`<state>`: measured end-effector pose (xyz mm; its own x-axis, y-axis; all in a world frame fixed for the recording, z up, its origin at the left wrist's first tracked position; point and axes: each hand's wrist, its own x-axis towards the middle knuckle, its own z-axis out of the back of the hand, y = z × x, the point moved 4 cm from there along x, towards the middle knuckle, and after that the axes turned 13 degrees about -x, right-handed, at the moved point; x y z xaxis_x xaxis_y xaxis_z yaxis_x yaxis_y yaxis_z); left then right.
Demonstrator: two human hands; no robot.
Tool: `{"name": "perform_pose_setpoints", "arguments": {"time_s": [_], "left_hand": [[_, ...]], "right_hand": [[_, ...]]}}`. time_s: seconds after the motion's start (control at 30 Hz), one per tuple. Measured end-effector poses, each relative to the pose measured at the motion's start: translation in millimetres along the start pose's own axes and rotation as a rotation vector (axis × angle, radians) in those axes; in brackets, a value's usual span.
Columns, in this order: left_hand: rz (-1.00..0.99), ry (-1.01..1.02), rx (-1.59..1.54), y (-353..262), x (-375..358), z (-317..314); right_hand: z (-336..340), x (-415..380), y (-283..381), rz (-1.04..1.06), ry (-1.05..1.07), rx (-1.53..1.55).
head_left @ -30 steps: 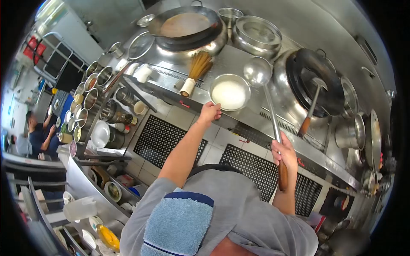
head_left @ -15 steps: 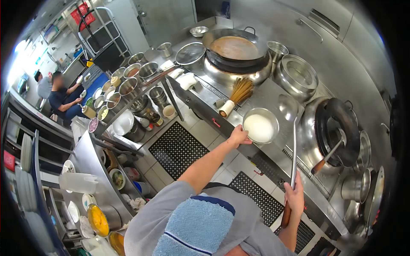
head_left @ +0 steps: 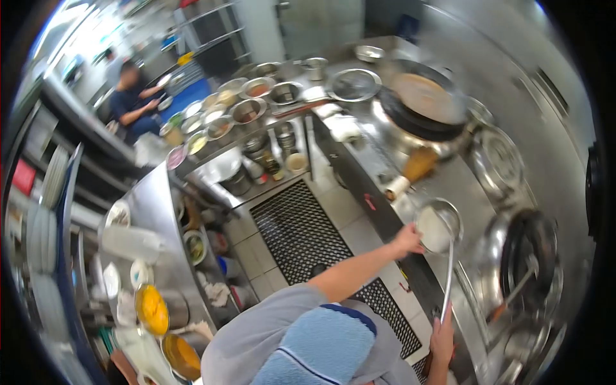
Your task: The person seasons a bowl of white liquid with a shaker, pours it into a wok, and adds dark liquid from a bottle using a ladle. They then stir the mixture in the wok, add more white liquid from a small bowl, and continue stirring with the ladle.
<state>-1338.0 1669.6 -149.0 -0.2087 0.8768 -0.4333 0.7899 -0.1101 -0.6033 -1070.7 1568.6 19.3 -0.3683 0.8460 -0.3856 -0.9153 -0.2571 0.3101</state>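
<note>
My left hand [head_left: 409, 239] is closed on the near rim of a round metal pot [head_left: 457, 221] over the counter's front edge. White contents [head_left: 430, 229] show inside, and the pot looks tipped toward my left side. Wrapped around the lower end of a long-handled ladle [head_left: 449, 279] is my right hand [head_left: 441, 339]. The ladle's shaft runs up to the pot, and its head overlaps the pot's opening, partly hidden there. Just beyond the pot lies a bamboo wok brush [head_left: 419, 165] with a white-wrapped handle.
A large wok [head_left: 453, 78] holding brown liquid sits on the far burner. Another wok [head_left: 538, 240] with a wooden-handled utensil [head_left: 510, 298] stands at right. Ingredient containers [head_left: 249, 112] line the far left counter. A seated person [head_left: 133, 102] works beyond. A perforated mat [head_left: 298, 224] covers the floor.
The view has swung, shifting everything. The ladle's head has moved from beside the pot to over its opening. The pot has tilted, with my left hand still on its rim.
</note>
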Motion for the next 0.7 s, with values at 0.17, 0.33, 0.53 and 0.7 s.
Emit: {"name": "perform_pose_setpoints", "arguments": {"time_s": [0.17,0.33,0.53,0.7], "left_hand": [[-0.002,-0.159,0.03,2,-3,-4],[-0.052,-0.188,0.034,0,-11,-10],[-0.144,-0.236,0.073,1,-12,-13],[-0.075,-0.233,0.08,-4,-16,-15]], "right_hand": [[-1,5,-11,-0.025,0.067,-0.162],[13,-8,8,-0.099,0.09,-0.169],[32,-26,36,-0.221,0.188,-0.179],[38,-19,-5,-0.268,0.306,-0.132]]}}
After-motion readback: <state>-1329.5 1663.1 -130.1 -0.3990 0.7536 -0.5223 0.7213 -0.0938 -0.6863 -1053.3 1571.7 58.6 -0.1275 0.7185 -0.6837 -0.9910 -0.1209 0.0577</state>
